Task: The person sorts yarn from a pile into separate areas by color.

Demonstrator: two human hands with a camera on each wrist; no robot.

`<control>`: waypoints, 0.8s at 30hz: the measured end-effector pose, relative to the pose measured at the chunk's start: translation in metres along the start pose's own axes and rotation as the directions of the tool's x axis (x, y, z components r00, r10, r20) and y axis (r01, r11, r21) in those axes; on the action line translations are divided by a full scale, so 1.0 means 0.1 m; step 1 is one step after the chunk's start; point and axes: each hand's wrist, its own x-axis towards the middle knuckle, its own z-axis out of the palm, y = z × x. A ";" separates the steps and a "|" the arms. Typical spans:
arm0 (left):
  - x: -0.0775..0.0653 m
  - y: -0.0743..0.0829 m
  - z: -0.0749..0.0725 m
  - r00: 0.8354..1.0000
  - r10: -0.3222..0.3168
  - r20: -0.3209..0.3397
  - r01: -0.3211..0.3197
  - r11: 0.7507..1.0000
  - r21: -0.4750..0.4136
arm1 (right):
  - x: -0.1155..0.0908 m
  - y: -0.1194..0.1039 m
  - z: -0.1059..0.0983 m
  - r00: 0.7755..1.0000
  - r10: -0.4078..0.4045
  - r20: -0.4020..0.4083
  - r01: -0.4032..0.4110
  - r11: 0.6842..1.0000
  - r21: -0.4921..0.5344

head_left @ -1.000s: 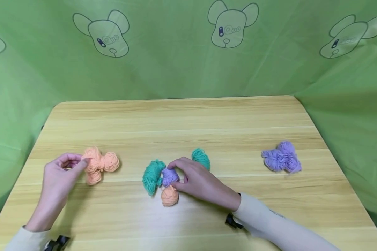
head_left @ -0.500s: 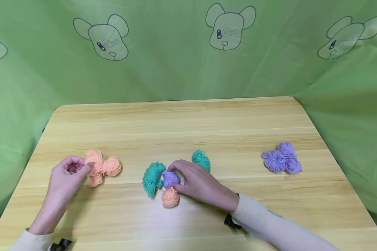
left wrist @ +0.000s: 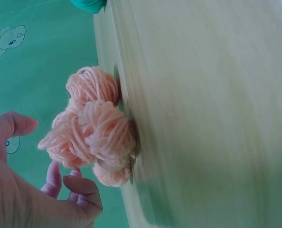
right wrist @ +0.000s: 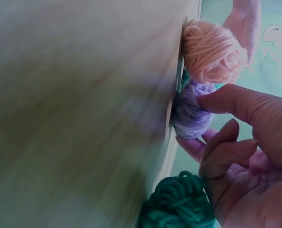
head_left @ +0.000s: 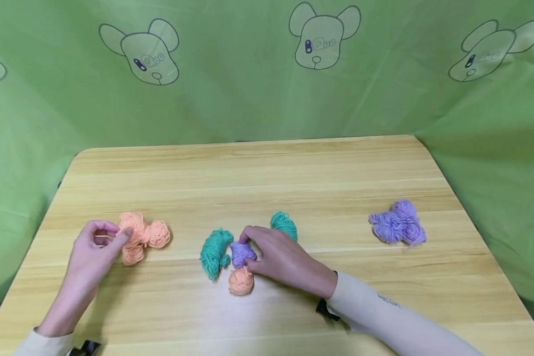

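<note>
In the head view my left hand [head_left: 91, 254] is at the left side of a cluster of peach yarn balls [head_left: 138, 235], its thumb overlapping them. The left wrist view shows a gap between that thumb and the peach yarn [left wrist: 105, 128], with fingers near its lower side. At the middle of the table my right hand [head_left: 285, 259] pinches a small purple yarn ball [right wrist: 192, 111] between thumb and fingers. A teal yarn bundle [head_left: 215, 253] lies left of this ball, and a single peach ball [head_left: 241, 282] sits just in front of it.
Another teal yarn ball [head_left: 285, 226] lies behind my right hand, partly covered by it. A cluster of purple yarn balls [head_left: 399, 223] rests on the right part of the wooden table [head_left: 329, 173]. A green curtain [head_left: 240, 99] stands behind the table.
My left hand has shifted slightly right, its thumb farther over the peach cluster. The purple ball in my right hand has turned and moved a little right.
</note>
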 end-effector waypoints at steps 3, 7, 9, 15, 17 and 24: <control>-0.01 0.01 0.00 1.000 -0.009 -0.030 0.009 1.000 -0.017 | 0.00 0.00 0.01 1.000 -0.003 -0.003 0.003 1.000 -0.026; -0.02 0.03 -0.01 0.996 -0.029 -0.082 0.024 0.998 -0.055 | 0.00 -0.01 0.01 1.000 -0.012 -0.009 0.012 0.998 -0.056; -0.03 0.03 -0.02 0.993 -0.041 -0.107 0.033 0.997 -0.071 | 0.01 -0.01 0.02 1.000 -0.020 -0.010 0.020 0.998 -0.064; -0.05 0.03 -0.04 0.987 -0.064 -0.149 0.048 0.993 -0.108 | 0.02 -0.03 0.02 0.999 -0.039 0.010 0.040 0.995 -0.093; -0.05 0.03 -0.05 0.985 -0.072 -0.158 0.055 0.992 -0.109 | 0.02 -0.03 0.02 0.999 -0.045 0.026 0.047 0.993 -0.104; -0.08 0.04 -0.08 0.976 -0.106 -0.189 0.079 0.986 -0.145 | 0.02 -0.03 0.02 0.997 -0.054 0.056 0.059 0.993 -0.099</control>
